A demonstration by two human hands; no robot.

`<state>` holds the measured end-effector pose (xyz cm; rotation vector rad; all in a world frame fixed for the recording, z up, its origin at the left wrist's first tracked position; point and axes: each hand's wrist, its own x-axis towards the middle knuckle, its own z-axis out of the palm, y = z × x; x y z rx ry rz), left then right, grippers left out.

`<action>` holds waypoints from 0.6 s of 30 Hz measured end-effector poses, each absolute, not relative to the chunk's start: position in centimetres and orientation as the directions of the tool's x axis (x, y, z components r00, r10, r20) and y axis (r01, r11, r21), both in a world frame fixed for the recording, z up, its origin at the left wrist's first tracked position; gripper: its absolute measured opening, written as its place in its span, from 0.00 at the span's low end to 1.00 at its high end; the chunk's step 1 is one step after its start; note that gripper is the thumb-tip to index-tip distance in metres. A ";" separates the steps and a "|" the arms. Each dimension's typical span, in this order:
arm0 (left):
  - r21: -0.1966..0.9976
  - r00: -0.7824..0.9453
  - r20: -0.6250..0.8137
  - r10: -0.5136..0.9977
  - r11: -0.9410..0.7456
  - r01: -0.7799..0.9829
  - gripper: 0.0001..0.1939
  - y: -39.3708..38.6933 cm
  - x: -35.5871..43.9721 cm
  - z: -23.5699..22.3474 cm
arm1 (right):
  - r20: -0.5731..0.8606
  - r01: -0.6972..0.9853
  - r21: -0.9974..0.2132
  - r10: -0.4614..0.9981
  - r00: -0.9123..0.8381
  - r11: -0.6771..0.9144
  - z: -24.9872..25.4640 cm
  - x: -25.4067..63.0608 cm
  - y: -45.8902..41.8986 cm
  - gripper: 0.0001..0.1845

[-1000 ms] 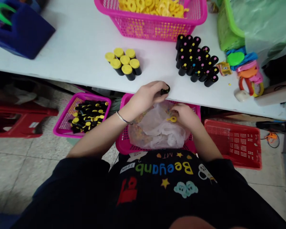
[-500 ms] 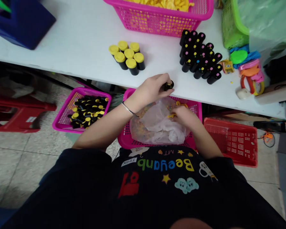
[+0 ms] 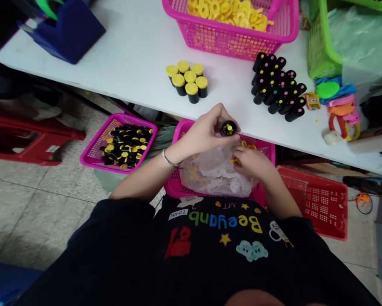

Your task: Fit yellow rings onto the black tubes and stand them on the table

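My left hand (image 3: 206, 129) holds a small black tube (image 3: 228, 128) upright at the table's front edge, a yellow piece showing in its open top. Just below and to the right, my right hand (image 3: 253, 163) pinches a small yellow piece (image 3: 235, 160) over a clear plastic bag (image 3: 213, 174) of small coloured parts. The bag lies in a pink basket (image 3: 178, 191) on my lap. On the white table (image 3: 130, 59) stand several black tubes with yellow caps (image 3: 187, 80) and a cluster of uncapped black tubes (image 3: 277, 89).
A pink basket of yellow rings (image 3: 232, 21) sits at the table's back, a green basket (image 3: 321, 46) and coloured rings (image 3: 339, 110) at right, a blue box (image 3: 66, 29) at left. On the floor are a pink basket of capped tubes (image 3: 121, 144), a red crate (image 3: 318, 199) and a red stool (image 3: 25, 140).
My left hand has tipped the black tube so its open top faces up. My right hand has moved a little up over the bag. The view has shifted left.
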<state>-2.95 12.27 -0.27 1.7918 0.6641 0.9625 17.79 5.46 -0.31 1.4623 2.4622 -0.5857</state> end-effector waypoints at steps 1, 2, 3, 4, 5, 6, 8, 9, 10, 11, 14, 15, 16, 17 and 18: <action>0.923 0.547 0.326 0.771 -0.384 -0.009 0.18 11.5 -3.5 0.0 | -0.277 0.836 -0.295 0.797 -0.537 0.462 -0.1 18.1 5.2 0.10; 0.923 0.551 0.334 0.765 -0.383 -0.029 0.20 10.7 -4.0 0.3 | -0.139 0.781 -0.375 0.802 -0.581 0.500 0.1 18.5 4.8 0.09; 0.922 0.549 0.342 0.763 -0.386 -0.039 0.22 10.1 -4.4 0.4 | 0.025 0.714 -0.447 0.805 -0.592 0.539 0.3 18.8 4.4 0.09; 0.919 0.539 0.350 0.766 -0.392 -0.040 0.24 9.4 -4.8 0.4 | 0.204 0.643 -0.501 0.801 -0.563 0.580 0.5 19.0 4.0 0.09; 0.915 0.526 0.358 0.771 -0.401 -0.035 0.26 8.9 -5.2 0.3 | 0.379 0.577 -0.534 0.785 -0.490 0.618 0.6 19.0 3.6 0.10; 0.911 0.511 0.365 0.778 -0.412 -0.024 0.28 8.4 -5.4 0.1 | 0.531 0.525 -0.547 0.755 -0.385 0.652 0.7 19.0 3.3 0.13; 0.895 0.486 0.390 0.782 -0.445 -0.001 0.31 7.5 -5.5 -0.5 | 0.713 0.463 -0.540 0.674 -0.192 0.703 0.9 18.5 2.8 0.20; 0.883 0.482 0.409 0.775 -0.469 0.007 0.31 7.2 -5.4 -0.8 | 0.757 0.442 -0.526 0.637 -0.146 0.726 0.9 18.2 2.6 0.23; 0.868 0.483 0.430 0.762 -0.496 0.009 0.31 6.9 -5.2 -1.2 | 0.780 0.423 -0.508 0.609 -0.144 0.750 0.9 17.9 2.5 0.25; 0.854 0.488 0.453 0.746 -0.521 0.003 0.31 6.7 -5.0 -1.5 | 0.788 0.403 -0.489 0.590 -0.176 0.773 0.8 17.6 2.5 0.26; 0.823 0.509 0.502 0.699 -0.567 -0.034 0.30 6.2 -4.5 -2.1 | 0.795 0.347 -0.446 0.543 -0.270 0.825 0.5 17.1 2.4 0.25; 0.822 0.519 0.507 0.689 -0.568 -0.048 0.31 6.1 -4.4 -2.0 | 0.794 0.337 -0.446 0.540 -0.278 0.829 0.3 17.1 2.3 0.24; 0.827 0.530 0.501 0.685 -0.559 -0.058 0.32 5.9 -4.3 -1.8 | 0.786 0.338 -0.461 0.554 -0.274 0.821 0.0 17.2 2.1 0.23; 0.840 0.541 0.485 0.687 -0.538 -0.069 0.33 5.7 -4.3 -1.5 | 0.766 0.350 -0.488 0.584 -0.267 0.800 -0.2 17.4 1.9 0.21; 0.865 0.551 0.453 0.700 -0.494 -0.084 0.33 5.5 -4.2 -1.1 | 0.733 0.370 -0.524 0.627 -0.263 0.767 -0.5 17.7 1.7 0.19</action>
